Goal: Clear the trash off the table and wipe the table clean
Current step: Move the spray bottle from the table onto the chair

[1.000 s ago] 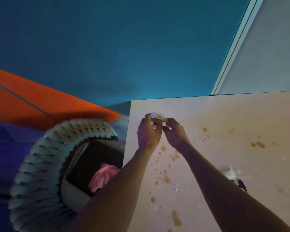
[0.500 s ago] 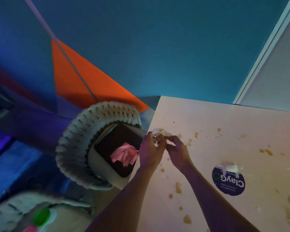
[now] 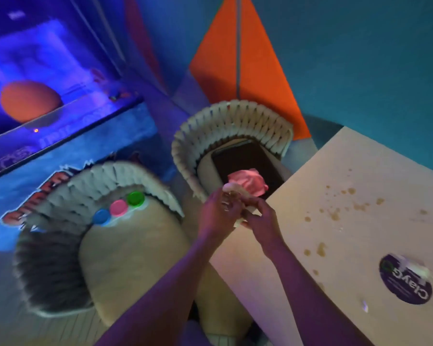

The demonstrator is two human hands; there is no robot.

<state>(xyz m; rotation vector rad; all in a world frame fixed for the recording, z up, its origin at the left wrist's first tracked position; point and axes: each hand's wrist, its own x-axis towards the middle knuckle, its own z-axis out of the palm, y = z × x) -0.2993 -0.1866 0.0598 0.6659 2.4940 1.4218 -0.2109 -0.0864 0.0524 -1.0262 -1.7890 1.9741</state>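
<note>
Together, left hand (image 3: pixel 216 212) and right hand (image 3: pixel 261 218) curl their fingers around a crumpled pale scrap (image 3: pixel 231 188).

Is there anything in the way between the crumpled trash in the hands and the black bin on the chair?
Nothing visible blocks it. Both hands, left hand and right hand, hold the pale crumpled trash beside the table edge, right next to the open black bin, which already holds a pink wad.

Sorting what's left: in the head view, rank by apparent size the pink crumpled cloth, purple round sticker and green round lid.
1. Purple round sticker, though it is nearer the camera.
2. Pink crumpled cloth.
3. Green round lid, clearly smallest.
</note>
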